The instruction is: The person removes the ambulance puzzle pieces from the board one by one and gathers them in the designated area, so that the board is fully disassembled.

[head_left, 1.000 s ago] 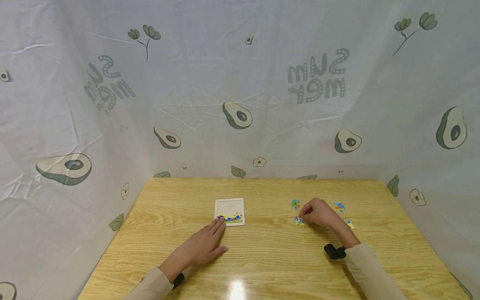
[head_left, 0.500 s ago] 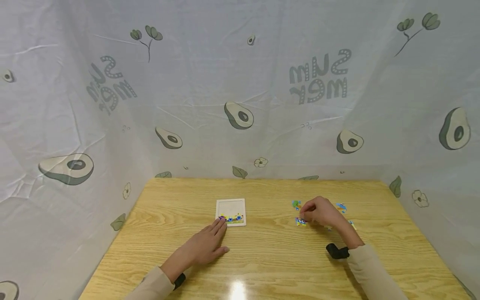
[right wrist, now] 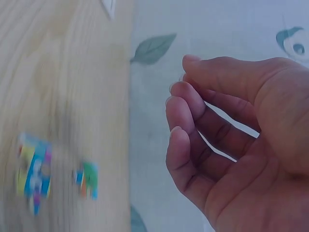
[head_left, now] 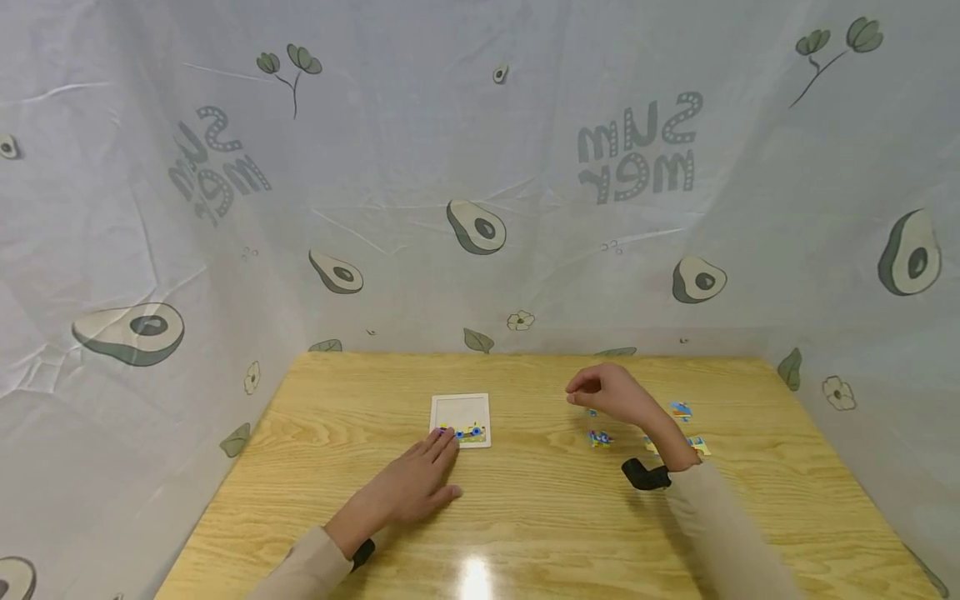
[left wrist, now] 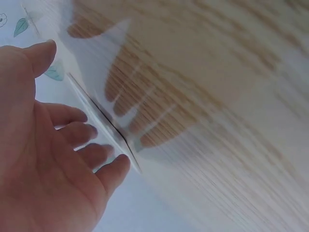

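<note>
A curtained-off tabletop booth, arranged like a small recording station; pale hanging sheeting [head_left: 405,125] fills the upper part of the head view and runs down both sides, creased and folding at the corners; it bears printed avocados [head_left: 477,227] around mid-frame and mirrored "summer" lettering [head_left: 630,177] at upper right and upper left; a wood-grain table [head_left: 540,508] spans the lower frame, with bright glare [head_left: 474,579] at bottom centre; a black wrist-worn device [head_left: 645,475] shows at lower right; whether this stands in a home, lab or office, I cannot tell.

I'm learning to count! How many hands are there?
2, neither hidden: the left hand is at the white puzzle tray; the right hand is above the table, near loose puzzle pieces.
</note>
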The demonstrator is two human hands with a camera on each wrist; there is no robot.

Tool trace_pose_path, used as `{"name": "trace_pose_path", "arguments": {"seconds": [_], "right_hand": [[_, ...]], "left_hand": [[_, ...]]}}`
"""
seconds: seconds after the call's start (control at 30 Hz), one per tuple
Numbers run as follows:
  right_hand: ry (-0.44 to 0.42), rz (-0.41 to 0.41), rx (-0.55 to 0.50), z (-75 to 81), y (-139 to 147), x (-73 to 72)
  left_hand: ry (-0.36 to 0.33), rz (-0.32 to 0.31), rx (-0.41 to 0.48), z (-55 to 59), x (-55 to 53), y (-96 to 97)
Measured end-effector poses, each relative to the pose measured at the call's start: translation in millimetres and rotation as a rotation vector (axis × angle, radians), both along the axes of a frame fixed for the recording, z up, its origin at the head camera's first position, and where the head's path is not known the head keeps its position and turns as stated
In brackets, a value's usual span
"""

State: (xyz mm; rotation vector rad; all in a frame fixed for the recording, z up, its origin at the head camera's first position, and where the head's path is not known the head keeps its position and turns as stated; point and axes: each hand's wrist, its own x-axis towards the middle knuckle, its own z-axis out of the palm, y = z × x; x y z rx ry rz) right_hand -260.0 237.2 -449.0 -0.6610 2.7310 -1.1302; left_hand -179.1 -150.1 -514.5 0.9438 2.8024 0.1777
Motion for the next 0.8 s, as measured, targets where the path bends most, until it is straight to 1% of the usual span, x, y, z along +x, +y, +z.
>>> {"name": "trace_pose_path", "arguments": {"seconds": [0.2, 0.37, 0.6, 0.8], "right_hand": [[-0.020, 0.050, -0.024, 0.6, -31, -4.8], [-0.033, 0.091, -0.049, -5.0, -60, -8.6], [-0.019, 0.140, -0.047, -18.9, -97, -14.7], [-0.034, 0.161, -0.043, -31.8, -115, -15.0]], "left_hand": [[0.000, -0.016, -0.007, -1.2, -2.9, 1.2], [0.013, -0.029, -0.009, -0.5, -4.9, 2.3], [0.007, -0.022, 0.004, -0.1, -8.9, 5.4], [-0.017, -0.012, 0.012, -0.7, -7.5, 8.0]]}}
